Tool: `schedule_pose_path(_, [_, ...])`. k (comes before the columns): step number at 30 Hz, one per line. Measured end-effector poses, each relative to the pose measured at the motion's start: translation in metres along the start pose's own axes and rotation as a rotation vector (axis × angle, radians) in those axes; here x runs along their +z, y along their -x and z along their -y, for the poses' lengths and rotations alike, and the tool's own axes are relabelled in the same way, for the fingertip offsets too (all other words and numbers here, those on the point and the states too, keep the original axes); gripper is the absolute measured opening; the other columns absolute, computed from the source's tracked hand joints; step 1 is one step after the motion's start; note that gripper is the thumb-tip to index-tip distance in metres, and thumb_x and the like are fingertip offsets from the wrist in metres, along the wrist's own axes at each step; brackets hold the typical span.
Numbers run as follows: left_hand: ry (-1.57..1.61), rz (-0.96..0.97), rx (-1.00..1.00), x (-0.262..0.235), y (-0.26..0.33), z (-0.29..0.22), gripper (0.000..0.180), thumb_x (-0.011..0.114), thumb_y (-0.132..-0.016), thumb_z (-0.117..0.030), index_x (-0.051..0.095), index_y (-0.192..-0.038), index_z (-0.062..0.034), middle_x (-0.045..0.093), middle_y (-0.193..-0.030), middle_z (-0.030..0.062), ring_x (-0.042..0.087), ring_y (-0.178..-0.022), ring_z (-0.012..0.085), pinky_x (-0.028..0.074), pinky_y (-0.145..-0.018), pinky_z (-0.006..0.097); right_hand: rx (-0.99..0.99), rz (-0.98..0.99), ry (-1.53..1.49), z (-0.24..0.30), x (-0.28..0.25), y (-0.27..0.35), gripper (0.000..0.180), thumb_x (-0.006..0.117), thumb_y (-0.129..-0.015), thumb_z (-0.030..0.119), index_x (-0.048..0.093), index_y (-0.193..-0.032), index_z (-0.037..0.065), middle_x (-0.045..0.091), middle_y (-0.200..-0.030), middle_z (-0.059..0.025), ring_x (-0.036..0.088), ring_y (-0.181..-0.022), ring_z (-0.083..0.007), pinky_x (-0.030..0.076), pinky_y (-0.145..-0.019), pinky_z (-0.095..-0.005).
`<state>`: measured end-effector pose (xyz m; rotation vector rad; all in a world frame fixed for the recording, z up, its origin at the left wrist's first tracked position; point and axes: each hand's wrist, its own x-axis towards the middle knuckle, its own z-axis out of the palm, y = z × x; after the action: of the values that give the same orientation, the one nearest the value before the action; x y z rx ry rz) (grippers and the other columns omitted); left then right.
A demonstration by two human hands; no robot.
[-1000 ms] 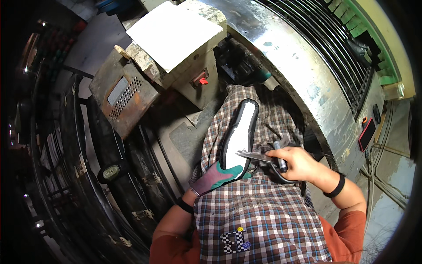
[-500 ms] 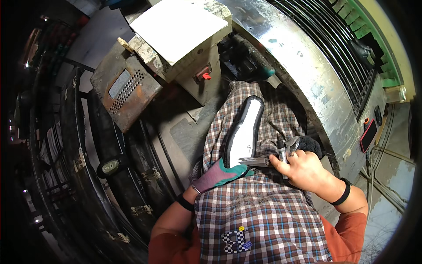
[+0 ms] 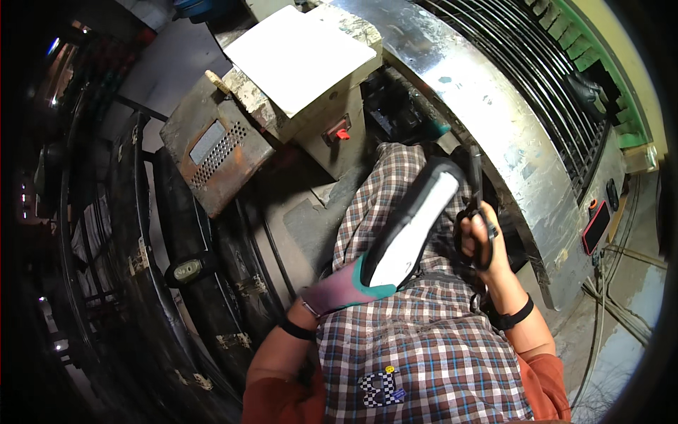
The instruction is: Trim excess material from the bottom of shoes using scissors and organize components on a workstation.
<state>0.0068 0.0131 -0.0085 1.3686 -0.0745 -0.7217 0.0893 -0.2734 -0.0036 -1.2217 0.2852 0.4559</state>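
Observation:
Across my lap lies a black shoe upper (image 3: 411, 201) with its white bottom (image 3: 417, 237) turned up. My left hand (image 3: 346, 286), in a purple and teal glove, is closed around its near end. My bare right hand (image 3: 484, 237) is closed on the black handles of a pair of scissors (image 3: 477, 173), which stick up past my fingers, to the right of the shoe and apart from it. A brown checked apron (image 3: 424, 339) covers my lap under the shoe.
A machine box with a white top sheet (image 3: 300, 56) and a red switch (image 3: 342, 134) stands ahead. Right of it curves a metal conveyor edge (image 3: 487, 99) with dark rollers. Dark racks (image 3: 191, 272) stand at left. A phone (image 3: 597, 227) lies at right.
My right hand has drawn back from the shoe, and its scissors have swung from pointing left to pointing up. The shoe has tilted, its far end moving right. The pen no longer shows.

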Motion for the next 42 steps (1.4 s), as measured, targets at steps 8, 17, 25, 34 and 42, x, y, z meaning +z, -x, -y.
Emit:
schedule_pose_path(8, [0.242,-0.485,-0.016,-0.010,-0.024,-0.002,0.065,0.055,-0.093,-0.009,0.021,-0.148,-0.0059,0.044,-0.140,0.0157,0.047,-0.126,0.0257,0.039,-0.104,0.036,0.208,0.232,-0.157,-0.029,-0.014,0.025,0.048,0.066,-0.088,0.032,0.042,-0.124,0.012,0.049,-0.082,-0.0035,0.044,-0.057,-0.0075,0.034,-0.045,-0.0203])
schedule_pose_path(17, [0.754,-0.431,-0.114,0.044,-0.032,0.020,0.050,0.061,-0.092,-0.014,0.043,-0.137,-0.0020,0.045,-0.139,0.0071,0.053,-0.116,0.0144,0.043,-0.101,0.029,0.092,0.462,0.112,-0.017,0.044,0.017,0.048,0.067,-0.088,0.015,0.042,-0.128,0.010,0.051,-0.079,0.0003,0.040,-0.055,-0.0049,0.032,-0.046,-0.0203])
schedule_pose_path(25, [0.833,-0.761,0.349,0.017,0.067,-0.010,0.036,0.052,-0.095,-0.017,0.053,-0.127,-0.0018,0.059,-0.122,0.0059,0.058,-0.108,0.0126,0.046,-0.096,0.027,0.157,0.528,-0.025,-0.016,0.046,0.017,0.051,0.069,-0.086,0.024,0.041,-0.128,0.010,0.054,-0.082,-0.0027,0.047,-0.056,-0.0082,0.037,-0.047,-0.0222])
schedule_pose_path(34, [0.152,-1.529,1.125,-0.091,0.185,-0.216,0.048,0.070,-0.081,-0.010,0.051,-0.125,-0.0067,0.059,-0.111,0.0064,0.061,-0.097,0.0189,0.051,-0.087,0.033,0.178,0.435,0.019,-0.024,0.034,0.010,0.048,0.068,-0.087,0.026,0.040,-0.123,0.011,0.049,-0.071,-0.0016,0.046,-0.053,-0.0097,0.039,-0.045,-0.0237])
schedule_pose_path(42, [-0.393,-2.559,0.598,-0.269,0.331,-0.270,0.103,0.078,-0.072,-0.040,0.020,-0.146,0.0019,0.025,-0.148,0.0283,0.030,-0.137,0.0351,0.032,-0.109,0.041,0.270,0.445,0.058,-0.022,0.043,0.009,0.045,0.070,-0.085,0.027,0.042,-0.116,0.012,0.051,-0.074,-0.0030,0.047,-0.052,-0.0121,0.038,-0.045,-0.0264])
